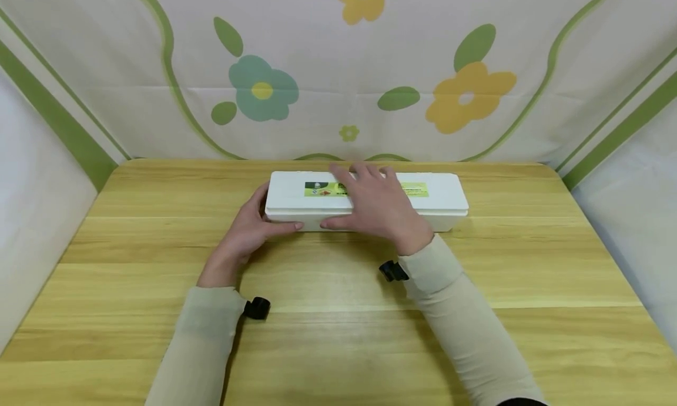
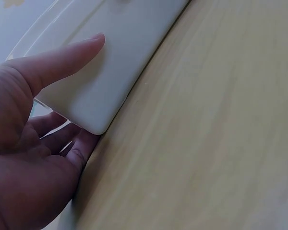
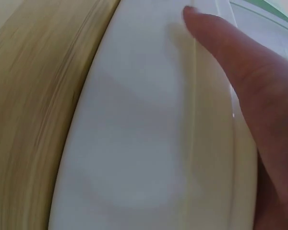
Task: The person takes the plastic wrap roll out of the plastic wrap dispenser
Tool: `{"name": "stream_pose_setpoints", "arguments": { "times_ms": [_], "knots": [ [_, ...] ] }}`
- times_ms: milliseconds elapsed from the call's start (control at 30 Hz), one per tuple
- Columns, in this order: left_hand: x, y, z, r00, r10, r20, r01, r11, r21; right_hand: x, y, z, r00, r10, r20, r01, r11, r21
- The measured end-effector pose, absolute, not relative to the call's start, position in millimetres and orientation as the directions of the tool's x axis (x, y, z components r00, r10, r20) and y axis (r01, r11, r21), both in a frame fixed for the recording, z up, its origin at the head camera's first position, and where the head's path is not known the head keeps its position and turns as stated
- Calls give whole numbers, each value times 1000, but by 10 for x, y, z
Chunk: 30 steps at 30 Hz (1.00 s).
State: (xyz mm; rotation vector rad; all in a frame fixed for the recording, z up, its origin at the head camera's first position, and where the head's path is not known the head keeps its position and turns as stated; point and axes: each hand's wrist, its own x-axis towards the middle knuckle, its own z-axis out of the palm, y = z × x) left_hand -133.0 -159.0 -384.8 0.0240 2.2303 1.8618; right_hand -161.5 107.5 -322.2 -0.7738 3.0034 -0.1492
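We're gripping the long white lidded box (image 1: pixel 319 203) near the counter (image 1: pixel 328 347) back edge, left hand (image 1: pixel 251 225) curling round its left end, right hand (image 1: pixel 378 205) pinching across the lid (image 1: pixel 443 190), ideally keeping pressure even.

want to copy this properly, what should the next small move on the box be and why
Perhaps ease the lid up with the right hand: the lid looks closed, that hand lies over it, and the left hand at the left end of the box could steady it.
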Motion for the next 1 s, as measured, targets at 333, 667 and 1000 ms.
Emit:
{"name": "stream_pose_setpoints", "arguments": {
  "times_ms": [333,667,1000],
  "knots": [
    [-1340,-1583,-3856,-973,156,-172,-141,193,971,-1659,973,-3245,-866,-500,6,-499,865,-60],
    [-1341,-1612,-3841,-970,170,-174,-141,190,972,-1677,952,-3288,-865,-501,29,-502,863,-58],
    [-1353,-1631,-3827,-971,177,-158,-123,195,973,-1698,938,-3271,-866,-500,31,-501,864,-44]
  ]
}}
